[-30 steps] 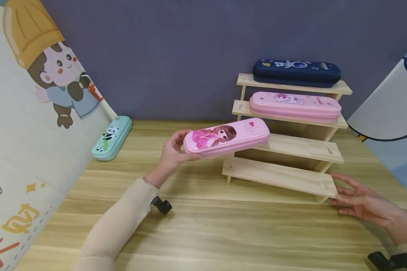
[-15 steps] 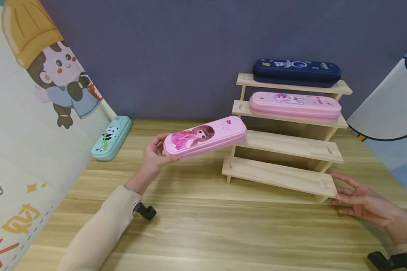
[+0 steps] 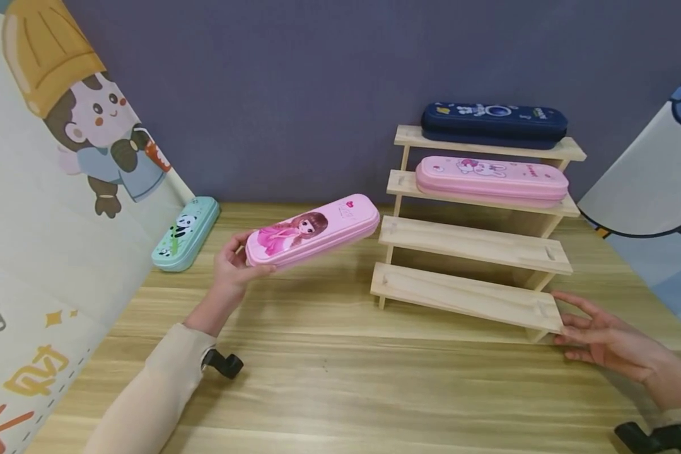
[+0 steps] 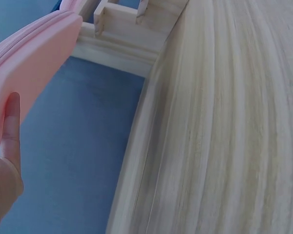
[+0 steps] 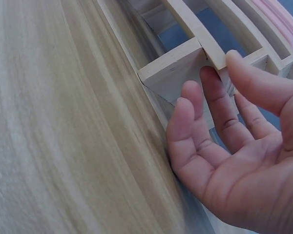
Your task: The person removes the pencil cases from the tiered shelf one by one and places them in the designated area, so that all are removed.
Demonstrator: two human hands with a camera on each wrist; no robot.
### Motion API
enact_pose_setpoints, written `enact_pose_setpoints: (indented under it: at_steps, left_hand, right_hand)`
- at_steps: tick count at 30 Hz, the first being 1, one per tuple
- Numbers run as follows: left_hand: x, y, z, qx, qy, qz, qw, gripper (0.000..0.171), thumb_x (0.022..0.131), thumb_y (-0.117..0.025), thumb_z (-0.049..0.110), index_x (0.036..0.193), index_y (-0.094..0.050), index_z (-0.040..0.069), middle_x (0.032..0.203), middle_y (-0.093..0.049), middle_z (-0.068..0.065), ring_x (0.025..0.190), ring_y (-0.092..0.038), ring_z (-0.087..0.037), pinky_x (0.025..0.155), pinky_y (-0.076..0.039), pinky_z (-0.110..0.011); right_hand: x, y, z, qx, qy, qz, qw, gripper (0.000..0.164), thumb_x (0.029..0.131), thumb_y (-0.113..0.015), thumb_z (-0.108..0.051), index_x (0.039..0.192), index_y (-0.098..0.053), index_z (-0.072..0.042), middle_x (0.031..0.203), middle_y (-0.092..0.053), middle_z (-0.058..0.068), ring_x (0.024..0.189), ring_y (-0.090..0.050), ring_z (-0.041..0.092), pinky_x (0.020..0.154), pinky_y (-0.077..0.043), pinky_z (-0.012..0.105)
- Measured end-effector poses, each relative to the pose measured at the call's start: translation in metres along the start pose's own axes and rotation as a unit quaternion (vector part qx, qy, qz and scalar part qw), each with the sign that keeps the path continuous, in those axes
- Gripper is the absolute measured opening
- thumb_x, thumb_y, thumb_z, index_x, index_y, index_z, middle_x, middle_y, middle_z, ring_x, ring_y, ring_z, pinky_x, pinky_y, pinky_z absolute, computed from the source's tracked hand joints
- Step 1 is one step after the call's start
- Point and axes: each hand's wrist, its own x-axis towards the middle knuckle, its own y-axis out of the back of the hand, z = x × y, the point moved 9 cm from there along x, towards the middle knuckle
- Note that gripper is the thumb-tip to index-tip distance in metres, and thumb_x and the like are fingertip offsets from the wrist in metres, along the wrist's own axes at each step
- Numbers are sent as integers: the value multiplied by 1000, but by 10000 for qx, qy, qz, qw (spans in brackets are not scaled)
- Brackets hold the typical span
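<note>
My left hand [image 3: 229,271] grips one end of a pink pencil case [image 3: 318,232] with a long-haired girl on its lid. The case is raised over the table and tilted, its far end pointing toward the rack. In the left wrist view the thumb lies along the pink case's side [image 4: 39,63]. My right hand [image 3: 613,343] holds the right end of the lowest board on a stepped wooden display rack [image 3: 465,296]. Up close in the right wrist view, thumb and fingertips sit at the corner of that board [image 5: 205,39].
A navy pencil case [image 3: 494,125] lies on the rack's top board, and a pink rabbit pencil case [image 3: 490,181] on the board below. A green panda pencil case [image 3: 186,233] rests on the table against the left printed panel [image 3: 119,252]. A dark wall [image 3: 261,101] stands behind.
My left hand has carried the girl pencil case leftward, away from the rack, and the case has turned a little. The right hand stays at the lowest board.
</note>
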Motion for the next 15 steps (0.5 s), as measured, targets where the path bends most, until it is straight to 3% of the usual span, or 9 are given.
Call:
enact_pose_setpoints:
  at_steps: [15]
  left_hand:
    - [0, 29, -4, 525, 387, 741, 9951, 66, 66, -62, -30, 119, -56, 8, 113, -57, 0, 101, -50, -16, 81, -53, -15]
  right_hand:
    - [1, -4, 0, 124, 65, -162, 9998, 70, 105, -21, 8, 147, -43, -43, 129, -58, 1, 114, -60, 22, 93, -55, 40]
